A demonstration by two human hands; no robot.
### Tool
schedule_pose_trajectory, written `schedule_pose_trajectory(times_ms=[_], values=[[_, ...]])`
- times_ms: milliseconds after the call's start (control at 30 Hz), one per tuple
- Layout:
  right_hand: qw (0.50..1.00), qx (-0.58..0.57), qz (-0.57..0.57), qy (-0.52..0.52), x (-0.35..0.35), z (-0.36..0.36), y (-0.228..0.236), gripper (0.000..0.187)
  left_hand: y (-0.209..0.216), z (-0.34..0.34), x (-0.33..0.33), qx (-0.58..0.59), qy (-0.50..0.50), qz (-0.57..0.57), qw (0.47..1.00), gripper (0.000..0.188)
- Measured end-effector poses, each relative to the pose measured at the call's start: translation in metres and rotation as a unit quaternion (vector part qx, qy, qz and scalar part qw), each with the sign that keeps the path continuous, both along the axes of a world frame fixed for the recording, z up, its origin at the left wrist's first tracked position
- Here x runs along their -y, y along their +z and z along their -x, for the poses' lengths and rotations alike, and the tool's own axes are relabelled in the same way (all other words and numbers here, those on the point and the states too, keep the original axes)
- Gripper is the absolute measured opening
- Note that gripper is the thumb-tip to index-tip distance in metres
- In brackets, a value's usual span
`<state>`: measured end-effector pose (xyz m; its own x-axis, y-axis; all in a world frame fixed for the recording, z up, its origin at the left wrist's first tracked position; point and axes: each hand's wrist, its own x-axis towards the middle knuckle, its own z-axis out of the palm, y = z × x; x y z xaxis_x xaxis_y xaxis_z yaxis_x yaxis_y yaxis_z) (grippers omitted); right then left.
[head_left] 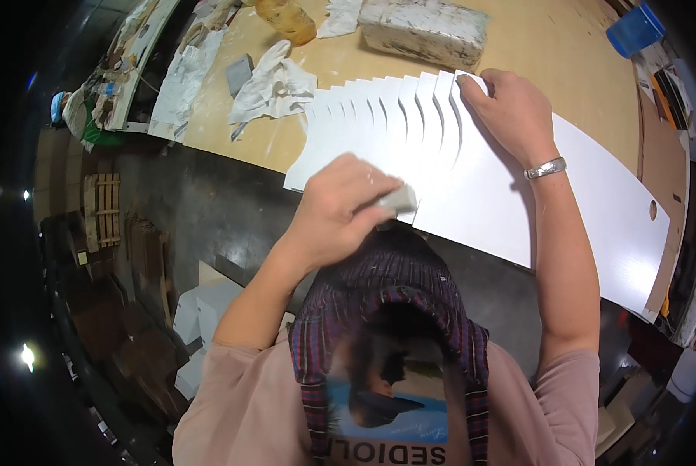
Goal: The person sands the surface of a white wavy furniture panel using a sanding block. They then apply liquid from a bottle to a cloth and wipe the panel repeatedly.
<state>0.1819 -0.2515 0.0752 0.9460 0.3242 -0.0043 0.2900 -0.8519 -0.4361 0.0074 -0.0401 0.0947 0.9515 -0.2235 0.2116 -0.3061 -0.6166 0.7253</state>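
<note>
Several white panels (472, 179) lie fanned out in an overlapping stack on the table, their curved edges stepped one behind another. My left hand (340, 206), slightly blurred, is closed round a small grey block that looks like a sanding sponge (398, 200), at the near edge of the stack. At the far edge, my right hand (515, 109) grips the top panel, thumb on its face and fingers bent at the rim. A silver bracelet (546, 168) circles my right wrist. The tips of the right fingers are partly hidden.
On the tan tabletop (216, 116) are a tape-wrapped block (425, 31), a white rag (274, 85), a grey block (239, 74) and an amber plastic-looking item (287, 19). A blue container (634, 30) stands far right. Wooden pallets (103, 210) sit on the floor at left.
</note>
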Motion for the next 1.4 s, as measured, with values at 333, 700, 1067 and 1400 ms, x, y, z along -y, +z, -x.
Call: schedule_pose_trajectory(times_ms=[333,700,1067,1400], values=[[1.0,-0.007,-0.013,-0.003,-0.001,0.002,0.007,0.048,-0.026,0.08,-0.01,-0.122,0.18,0.146,0.965,0.032],[1.0,-0.001,-0.01,0.0,-0.002,0.003,0.005,0.048,-0.071,0.095,-0.084,-0.123,0.425,0.26,0.858,0.031],[1.0,0.005,-0.007,-0.003,-0.003,0.002,0.001,0.051,-0.125,0.055,-0.154,-0.113,0.395,0.049,0.911,0.031],[1.0,0.009,-0.021,-0.019,0.001,-0.002,-0.013,0.043,-0.106,0.065,-0.168,-0.194,0.264,-0.048,0.944,0.028]])
